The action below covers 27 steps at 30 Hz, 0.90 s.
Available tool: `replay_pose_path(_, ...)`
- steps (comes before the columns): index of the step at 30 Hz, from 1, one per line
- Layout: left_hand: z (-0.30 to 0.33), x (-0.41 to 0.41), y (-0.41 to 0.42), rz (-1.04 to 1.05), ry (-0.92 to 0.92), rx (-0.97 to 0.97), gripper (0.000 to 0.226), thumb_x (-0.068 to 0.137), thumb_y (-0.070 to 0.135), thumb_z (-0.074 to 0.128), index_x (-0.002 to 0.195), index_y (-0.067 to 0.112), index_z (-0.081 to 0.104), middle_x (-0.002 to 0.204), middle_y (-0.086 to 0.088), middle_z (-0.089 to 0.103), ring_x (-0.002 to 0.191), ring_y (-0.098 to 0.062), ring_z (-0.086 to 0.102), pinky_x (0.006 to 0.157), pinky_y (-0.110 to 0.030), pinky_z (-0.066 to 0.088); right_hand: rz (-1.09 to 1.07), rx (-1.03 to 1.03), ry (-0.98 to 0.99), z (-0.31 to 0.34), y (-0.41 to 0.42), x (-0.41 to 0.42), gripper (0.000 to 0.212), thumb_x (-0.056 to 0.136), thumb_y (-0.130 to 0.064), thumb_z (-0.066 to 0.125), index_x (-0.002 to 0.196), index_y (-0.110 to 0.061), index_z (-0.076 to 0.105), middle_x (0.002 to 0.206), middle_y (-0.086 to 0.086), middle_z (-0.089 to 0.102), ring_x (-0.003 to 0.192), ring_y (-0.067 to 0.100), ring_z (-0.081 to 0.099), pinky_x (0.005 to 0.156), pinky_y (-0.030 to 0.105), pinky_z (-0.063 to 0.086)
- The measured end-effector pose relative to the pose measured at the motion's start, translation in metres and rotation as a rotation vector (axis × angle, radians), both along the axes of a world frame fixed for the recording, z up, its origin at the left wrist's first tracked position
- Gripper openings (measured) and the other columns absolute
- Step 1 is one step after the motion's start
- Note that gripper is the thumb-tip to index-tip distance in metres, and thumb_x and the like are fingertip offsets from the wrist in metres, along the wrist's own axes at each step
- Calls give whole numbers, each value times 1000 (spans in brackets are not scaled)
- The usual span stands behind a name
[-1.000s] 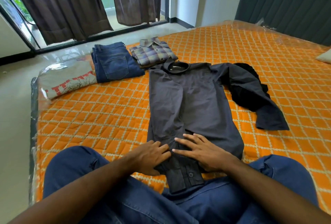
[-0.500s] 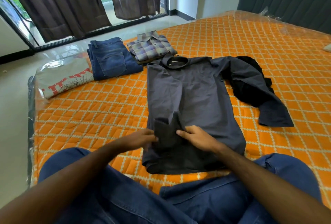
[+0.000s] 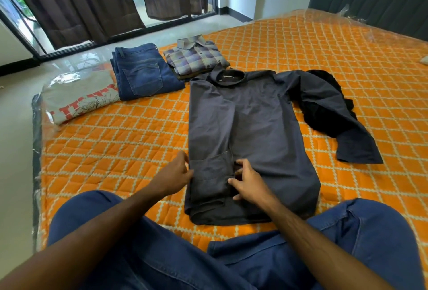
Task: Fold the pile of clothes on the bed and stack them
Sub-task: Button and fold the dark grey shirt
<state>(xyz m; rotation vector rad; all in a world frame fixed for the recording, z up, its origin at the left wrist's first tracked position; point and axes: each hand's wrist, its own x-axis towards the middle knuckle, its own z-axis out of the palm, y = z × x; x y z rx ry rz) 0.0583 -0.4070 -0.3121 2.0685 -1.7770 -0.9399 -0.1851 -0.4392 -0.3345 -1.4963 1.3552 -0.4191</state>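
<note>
On the bed (image 3: 324, 58), your left hand (image 3: 174, 175) and right hand (image 3: 249, 183) pinch the dark shirt (image 3: 250, 123)'s folded sleeve, fingers curled.

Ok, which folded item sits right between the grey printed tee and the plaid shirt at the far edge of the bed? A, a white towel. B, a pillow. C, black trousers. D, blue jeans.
D: the blue jeans lie folded between the grey tee and the plaid shirt.

Shirt (image 3: 250, 123) dark grey; mattress (image 3: 129, 132) orange, cream diamond lattice; jeans (image 3: 143, 72) blue; folded shirt (image 3: 194, 55) purple-grey plaid
</note>
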Motion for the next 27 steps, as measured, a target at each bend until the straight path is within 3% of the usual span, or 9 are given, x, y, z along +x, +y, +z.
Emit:
replay_pose_path(2,0,-4,0,-242,-184,-416,26,97,27,61,115,15,47,105,-3,54,89,-22,56,75,-38,49,105,-436,302,-1,3,-1,72,95,-30,68,154,-28,28,140,1,39,125,20,47,100,36,49)
replay_pose_path(4,-1,-10,-4,-527,-297,-373,34,92,31,65,120,17,50,112,-2,50,97,-20,52,82,-37,47,256,-611,458,-6,4,1,69,95,-39,64,155,-35,29,135,-1,40,122,21,46,101,38,48)
replay_pose_path(9,1,-35,-47,-661,-416,124,24,99,33,54,115,17,59,117,-8,62,108,-29,61,83,-37,46,409,-165,217,-4,-15,-11,58,96,-28,69,150,-22,48,131,8,48,126,22,51,113,32,39)
replay_pose_path(11,6,-53,-77,-652,-427,87,24,100,32,50,111,13,62,117,-12,67,109,-32,62,84,-36,45,210,-151,151,-3,-28,-30,51,94,-21,70,143,-17,55,129,12,52,122,26,56,111,36,42)
replay_pose_path(15,5,-98,-160,-713,-346,-43,23,98,27,54,108,6,60,113,-17,60,112,-34,58,97,-40,44,-198,-228,700,-2,-42,-86,66,93,-46,66,148,-19,41,147,9,40,138,35,38,112,47,37)
replay_pose_path(18,12,-142,-222,-661,-225,-120,19,95,21,58,110,10,63,118,-13,60,117,-31,56,97,-36,42,-422,-4,761,1,-53,-121,80,87,-60,68,145,-13,38,151,11,36,141,37,34,111,49,34)
replay_pose_path(21,14,-187,-265,-602,-193,-109,35,95,25,57,125,6,59,132,-14,56,124,-32,53,98,-38,42,-432,142,569,-4,-67,-144,90,80,-54,80,142,-6,37,149,17,43,137,38,43,106,45,43)
replay_pose_path(25,-15,-220,-323,-520,-154,-29,91,70,73,49,137,11,49,138,-16,52,125,-36,53,100,-50,49,-266,196,479,-11,-73,-157,87,80,-38,85,142,-1,38,145,20,52,131,34,53,98,36,47)
replay_pose_path(27,-28,-236,-337,-398,-156,-36,89,81,70,57,142,6,45,142,-22,47,129,-41,49,105,-51,45,-223,160,410,-16,-71,-164,78,80,-35,86,137,-7,41,143,16,55,128,33,55,94,36,48)
